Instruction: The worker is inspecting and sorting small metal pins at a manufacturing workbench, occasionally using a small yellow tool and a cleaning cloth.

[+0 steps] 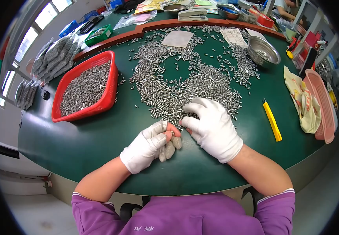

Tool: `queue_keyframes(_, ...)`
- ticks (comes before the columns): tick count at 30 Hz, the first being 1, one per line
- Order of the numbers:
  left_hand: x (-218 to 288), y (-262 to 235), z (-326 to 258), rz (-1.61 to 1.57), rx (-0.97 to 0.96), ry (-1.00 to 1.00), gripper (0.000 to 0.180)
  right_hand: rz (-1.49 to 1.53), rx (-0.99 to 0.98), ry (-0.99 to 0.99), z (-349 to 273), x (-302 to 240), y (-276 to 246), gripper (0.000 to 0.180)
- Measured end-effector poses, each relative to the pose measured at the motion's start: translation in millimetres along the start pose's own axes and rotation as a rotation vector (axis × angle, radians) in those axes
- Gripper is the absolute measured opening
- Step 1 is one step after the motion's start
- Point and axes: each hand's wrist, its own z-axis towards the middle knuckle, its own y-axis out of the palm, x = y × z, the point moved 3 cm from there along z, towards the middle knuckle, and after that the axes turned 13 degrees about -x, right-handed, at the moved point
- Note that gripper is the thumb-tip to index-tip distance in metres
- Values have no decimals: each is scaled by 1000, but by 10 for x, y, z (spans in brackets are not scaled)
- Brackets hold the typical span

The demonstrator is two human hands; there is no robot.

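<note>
A large spread of small silvery metal parts (212,84), short and bullet-shaped, covers the middle of the green table (99,149). My left hand (152,145), in a white glove with the thumb and index fingertips bare, pinches one small metal part (172,133) just in front of the heap. The glove's other fingertips are greyed with dirt. My right hand (212,127), gloved in white, rests at the near edge of the heap with its fingers curled down over the parts. Whatever lies between its fingertips is hidden beneath the hand.
At left a red basket (112,88) holds many metal parts, near stacked grey bags (56,55). A yellow cutter knife (272,121), a steel bowl (263,53), a cloth (304,103) and a pink basket (324,113) lie at right. A raised wooden edge (165,24) runs behind.
</note>
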Motion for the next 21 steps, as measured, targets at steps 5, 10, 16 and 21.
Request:
queue_keyframes(5,11,-14,2,-40,1,31,41,11,5,13,3,6,-13,15)
queue_keyframes(10,19,-5,-1,-90,11,52,43,23,-44,15,-11,17,9,15)
queue_keyframes(16,4,-19,-13,-54,-2,-30,34,176,-2,2,0,15,-8,16)
queue_keyframes(21,31,41,-6,-13,22,-119,25,365,80,-113,6,-39,-22,21)
